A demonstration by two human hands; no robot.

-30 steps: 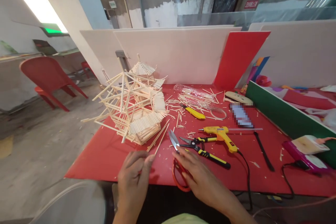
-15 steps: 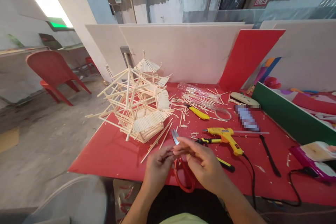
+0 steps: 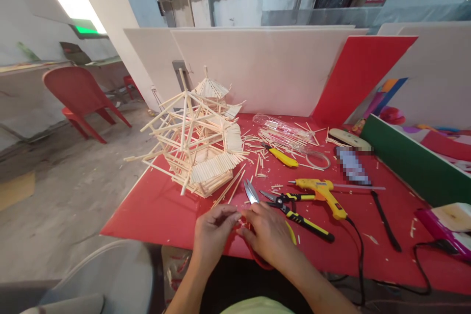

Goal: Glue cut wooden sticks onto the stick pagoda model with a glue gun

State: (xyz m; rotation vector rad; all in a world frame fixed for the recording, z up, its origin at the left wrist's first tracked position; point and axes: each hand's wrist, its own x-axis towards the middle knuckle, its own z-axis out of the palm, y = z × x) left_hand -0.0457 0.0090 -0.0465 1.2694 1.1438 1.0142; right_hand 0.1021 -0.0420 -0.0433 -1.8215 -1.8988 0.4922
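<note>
My left hand [image 3: 214, 232] is over the front edge of the red table, thumb and fingers pinched together on something too small to make out. Right beside it, my right hand [image 3: 271, 235] curls round a pair of scissors [image 3: 251, 192]. Their silver blades point away from me, and the red handles are mostly hidden under the palm. The fingertips of both hands almost meet. Ahead and to the left stands a pavilion model [image 3: 209, 167] of thin wooden sticks, partly roofed. Loose sticks [image 3: 231, 187] lie between it and my hands.
To the right lie black-and-yellow pliers [image 3: 294, 212], a yellow glue gun [image 3: 319, 190] with its cord and a black strip [image 3: 386, 221]. Farther back are a yellow utility knife [image 3: 282, 156] and a plastic bag of sticks [image 3: 285, 130]. A green board [image 3: 412, 159] edges the right side.
My hands have lowered slightly towards the table edge. My right hand has turned palm down and now covers the scissors' red handles. The view has shifted a little, and more of the pliers shows.
</note>
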